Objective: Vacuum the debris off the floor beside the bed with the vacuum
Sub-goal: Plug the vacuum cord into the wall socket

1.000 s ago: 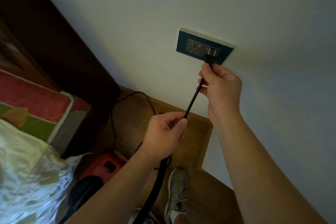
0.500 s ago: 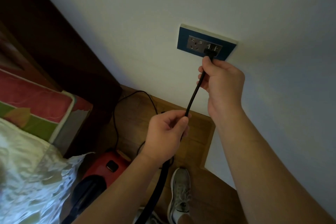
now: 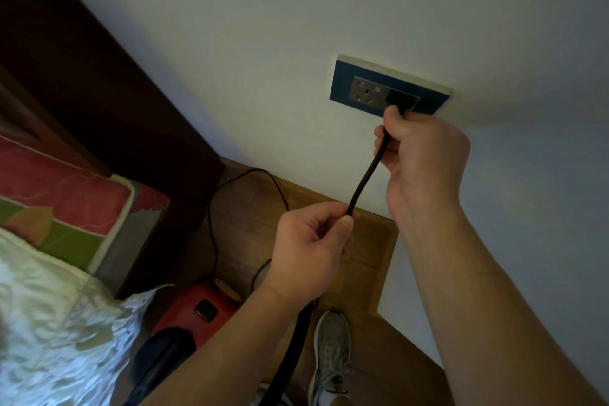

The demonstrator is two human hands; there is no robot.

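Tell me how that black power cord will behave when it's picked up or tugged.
Likely flexible but not limp: the black cord runs in a gentle bow between the right hand and left hand. Probably light, since the left hand pinches it between thumb and finger. Slack seems to loop over the floor, so it may snag when tugged.

Open wall (image 3: pixel 296 26) lies above and left of the right hand (image 3: pixel 425 158), but the socket plate (image 3: pixel 389 89) sits just above it. The cord (image 3: pixel 364 180) bars the gap between the hands. Left of the left hand (image 3: pixel 309 247) the bed (image 3: pixel 66 208) crowds in, with the red vacuum (image 3: pixel 197 306) below.
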